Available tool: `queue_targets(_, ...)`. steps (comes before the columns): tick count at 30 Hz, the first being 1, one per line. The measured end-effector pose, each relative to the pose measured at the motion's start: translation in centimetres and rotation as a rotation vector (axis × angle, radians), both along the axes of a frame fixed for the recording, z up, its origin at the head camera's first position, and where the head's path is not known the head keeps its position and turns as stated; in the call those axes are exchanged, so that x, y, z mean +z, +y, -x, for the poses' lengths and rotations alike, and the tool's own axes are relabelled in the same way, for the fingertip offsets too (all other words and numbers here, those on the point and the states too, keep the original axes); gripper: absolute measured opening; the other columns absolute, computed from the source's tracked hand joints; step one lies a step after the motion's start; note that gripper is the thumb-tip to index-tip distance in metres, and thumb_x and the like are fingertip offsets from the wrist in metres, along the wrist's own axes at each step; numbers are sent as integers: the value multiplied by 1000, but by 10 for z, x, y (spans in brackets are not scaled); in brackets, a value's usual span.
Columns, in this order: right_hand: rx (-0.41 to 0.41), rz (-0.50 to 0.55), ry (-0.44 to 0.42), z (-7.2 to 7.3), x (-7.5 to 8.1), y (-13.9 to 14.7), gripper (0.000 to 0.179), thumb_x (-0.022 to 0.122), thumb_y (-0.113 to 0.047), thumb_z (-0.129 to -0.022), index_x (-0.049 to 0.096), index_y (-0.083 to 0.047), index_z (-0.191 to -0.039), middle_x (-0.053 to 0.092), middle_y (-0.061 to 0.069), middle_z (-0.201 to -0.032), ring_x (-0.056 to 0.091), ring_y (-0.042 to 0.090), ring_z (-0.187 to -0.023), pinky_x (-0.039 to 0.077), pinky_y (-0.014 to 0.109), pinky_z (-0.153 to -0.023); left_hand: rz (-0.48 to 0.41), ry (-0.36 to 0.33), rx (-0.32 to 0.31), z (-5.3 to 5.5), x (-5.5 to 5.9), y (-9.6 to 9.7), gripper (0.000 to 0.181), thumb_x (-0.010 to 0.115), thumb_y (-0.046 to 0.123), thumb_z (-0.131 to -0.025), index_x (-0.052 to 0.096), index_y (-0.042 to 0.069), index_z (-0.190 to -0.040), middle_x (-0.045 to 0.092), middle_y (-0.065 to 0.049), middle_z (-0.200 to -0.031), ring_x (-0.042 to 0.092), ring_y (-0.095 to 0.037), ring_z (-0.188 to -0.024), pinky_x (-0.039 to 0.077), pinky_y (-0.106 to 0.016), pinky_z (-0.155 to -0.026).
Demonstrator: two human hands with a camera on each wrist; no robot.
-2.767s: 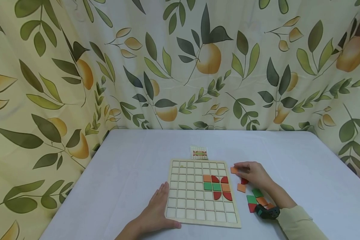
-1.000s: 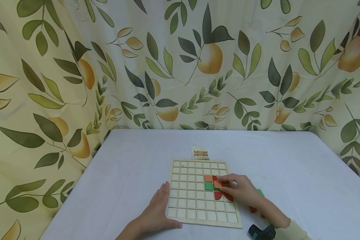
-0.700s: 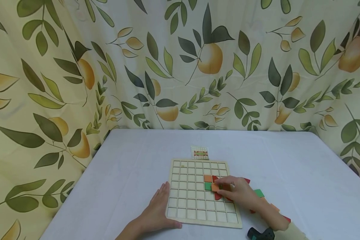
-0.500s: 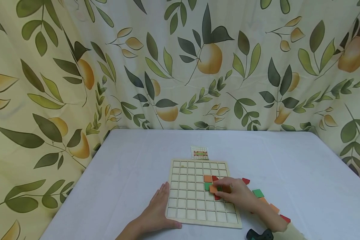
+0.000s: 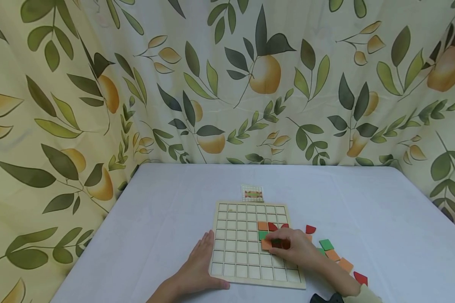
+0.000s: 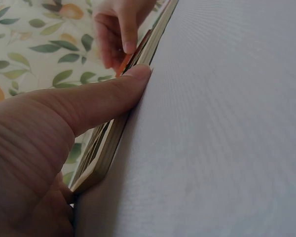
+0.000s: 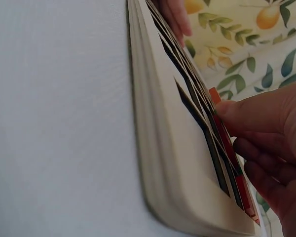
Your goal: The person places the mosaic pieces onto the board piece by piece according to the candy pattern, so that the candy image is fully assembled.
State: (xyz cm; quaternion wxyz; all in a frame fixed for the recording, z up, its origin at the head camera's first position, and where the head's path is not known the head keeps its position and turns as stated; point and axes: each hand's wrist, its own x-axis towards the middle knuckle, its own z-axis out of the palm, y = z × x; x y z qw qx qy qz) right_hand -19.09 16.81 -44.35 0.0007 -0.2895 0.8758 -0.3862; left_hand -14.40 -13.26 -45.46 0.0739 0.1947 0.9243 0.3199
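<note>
Currently pinched over the grid board (image 5: 236, 269): one orange tile (image 5: 266, 245)

Right hand (image 5: 293, 248): nearly closed at the tips, thumb and index finger gripping the orange tile by its edges, remaining fingers bent beneath the palm. The tile is over the right half of the grid board, just on the near side of a seated green tile (image 5: 263, 235). From the right wrist view, its orange edge projects above the board's surface; whether any part of it touches the cell beneath, I cannot tell.

Left hand (image 5: 199, 261): spread wide, holding nothing up. Its fingers extend along the board's left edge, while the thumb lies against the near edge.

On the board, beyond the green tile, sits another orange square (image 5: 263, 226), with red pieces (image 5: 272, 227) to its right. The right hand covers part of this group.

Off the board's right side lie loose pieces (image 5: 332, 255) in red, orange and green, some partly hidden by the right forearm. Just past the far edge is a small pattern card (image 5: 252, 193). All rest on a white tabletop (image 5: 167, 219).
</note>
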Motion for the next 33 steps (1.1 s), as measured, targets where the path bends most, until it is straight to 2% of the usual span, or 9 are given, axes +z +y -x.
queue_targets(9,9,-36,70,-2,1,-5,29,72,-29,-80,69,-15,-105,63,-12,-94,48,7,-73,43,20,-59,5,19,-5,-1,0,0,132,72,67,-57,6,-7,-144,8,-21,-150,5,-31,-138,8,-47,-109)
queue_targets(17,18,-35,59,-2,1,-7,29,73,-25,-80,69,-13,-105,64,-11,-96,50,7,-77,45,21,-63,13,10,-3,0,-1,0,132,71,69,-57,6,-7,-144,8,-22,-150,5,-31,-138,9,-48,-108)
queue_targets(23,31,-7,89,-2,-1,-7,27,74,-18,-78,69,-11,-104,65,-10,-94,51,7,-74,44,20,-59,18,-6,2,1,-3,-1,133,69,71,-56,6,-6,-144,7,-20,-151,4,-30,-138,8,-48,-108)
queue_targets(33,28,-14,75,-2,1,-7,28,74,-23,-79,69,-12,-104,64,-10,-95,50,7,-74,44,20,-60,16,2,0,0,-3,-1,132,70,70,-57,6,-6,-144,7,-20,-151,4,-30,-138,9,-48,-108)
